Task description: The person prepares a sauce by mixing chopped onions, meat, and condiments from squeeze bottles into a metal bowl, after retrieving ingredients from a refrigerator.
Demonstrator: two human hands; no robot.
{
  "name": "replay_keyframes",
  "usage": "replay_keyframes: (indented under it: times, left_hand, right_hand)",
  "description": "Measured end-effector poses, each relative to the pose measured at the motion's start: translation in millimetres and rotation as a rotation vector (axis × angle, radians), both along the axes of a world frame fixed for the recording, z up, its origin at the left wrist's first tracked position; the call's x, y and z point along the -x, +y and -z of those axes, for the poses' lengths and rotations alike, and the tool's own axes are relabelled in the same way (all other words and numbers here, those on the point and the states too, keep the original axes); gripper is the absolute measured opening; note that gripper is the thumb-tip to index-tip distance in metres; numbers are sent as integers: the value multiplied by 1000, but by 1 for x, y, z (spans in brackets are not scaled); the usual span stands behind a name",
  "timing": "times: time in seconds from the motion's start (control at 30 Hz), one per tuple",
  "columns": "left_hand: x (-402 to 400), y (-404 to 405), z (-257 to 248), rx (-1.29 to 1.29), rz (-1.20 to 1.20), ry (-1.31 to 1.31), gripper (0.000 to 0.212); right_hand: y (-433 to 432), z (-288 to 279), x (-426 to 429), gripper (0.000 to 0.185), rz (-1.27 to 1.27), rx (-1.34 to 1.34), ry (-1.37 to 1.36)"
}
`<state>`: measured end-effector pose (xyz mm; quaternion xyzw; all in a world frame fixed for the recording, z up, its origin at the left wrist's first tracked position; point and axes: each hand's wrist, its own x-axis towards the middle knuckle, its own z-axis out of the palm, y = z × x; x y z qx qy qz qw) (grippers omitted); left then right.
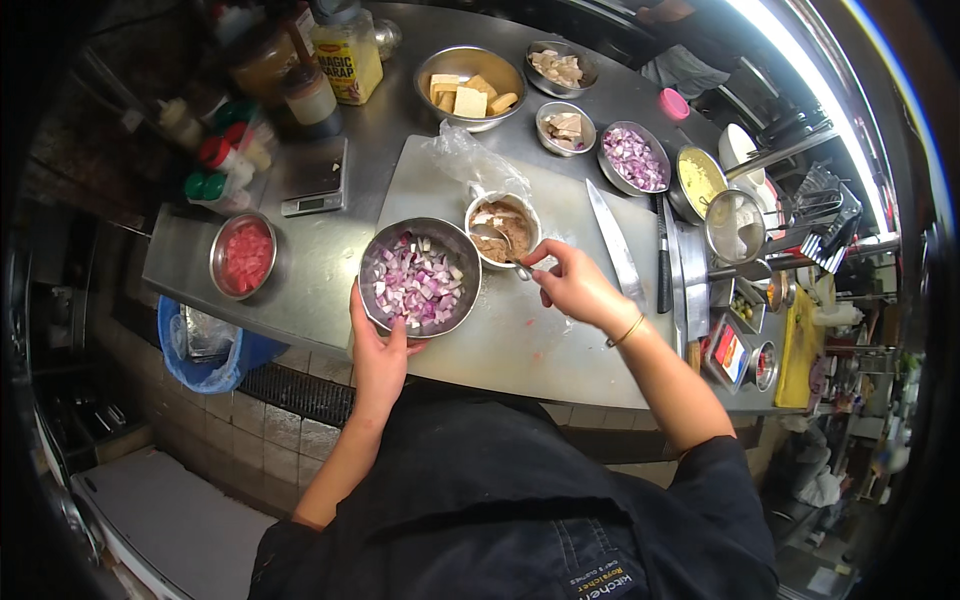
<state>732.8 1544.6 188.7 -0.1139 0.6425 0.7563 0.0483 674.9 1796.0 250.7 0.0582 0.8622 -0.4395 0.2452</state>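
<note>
My left hand (381,356) grips the near rim of a steel bowl (365,300) of chopped red onion (420,283). Just right of it stands a small white tub (532,217) holding a brown paste (511,223). Between the fingers of my right hand (574,283) is the handle of a metal spoon (499,238), its bowl resting in the paste. A crumpled clear plastic bag (480,159) lies against the tub's far side. Tub and onion bowl are on a white cutting board (457,367), where a large knife (613,236) lies to the right.
Beyond the board are bowls of tofu blocks (471,101), pale chunks (556,67) and more chopped onion (634,156). A digital scale (307,180) and a bowl of pinkish-red pieces (247,255) stand left. More knives (679,285) lie right. A person (686,45) stands across the counter.
</note>
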Motion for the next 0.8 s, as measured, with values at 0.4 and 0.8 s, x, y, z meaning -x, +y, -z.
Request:
replay_keyframes:
  times: [0.4, 0.8]
  left_hand:
    - [3, -6, -7, 58, -7, -21, 71]
    - [1, -19, -7, 38, -3, 1, 70]
  right_hand:
    - [29, -3, 6, 20, 272, 666, -567]
    - [-11, -38, -29, 27, 62, 222, 48]
